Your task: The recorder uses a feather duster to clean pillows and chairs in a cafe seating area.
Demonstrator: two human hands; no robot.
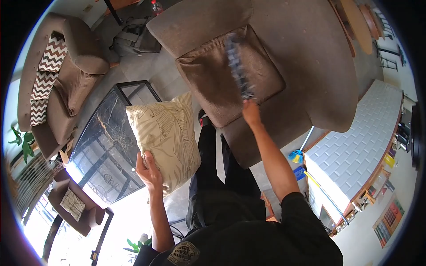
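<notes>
A beige throw pillow (166, 136) with a leaf line pattern hangs in my left hand (149, 169), which grips its lower left edge, thumb on the front. My right hand (251, 113) is closed around the near end of a blurred blue-and-white patterned cloth (237, 63). That cloth stretches away over the seat cushion (213, 83) of a brown upholstered armchair (289, 43). Whether it touches the cushion, I cannot tell. The cushion sits at an angle between the chair's arms, its cover wrinkled.
A glass-topped coffee table (103, 143) with a black frame stands at left. Beyond it is a brown sofa (76, 36) with zigzag pillows. A backpack (136, 38) lies on the floor. A broom (296, 155) and a blue dustpan (299, 173) lean by the white-tiled counter (352, 143) at right.
</notes>
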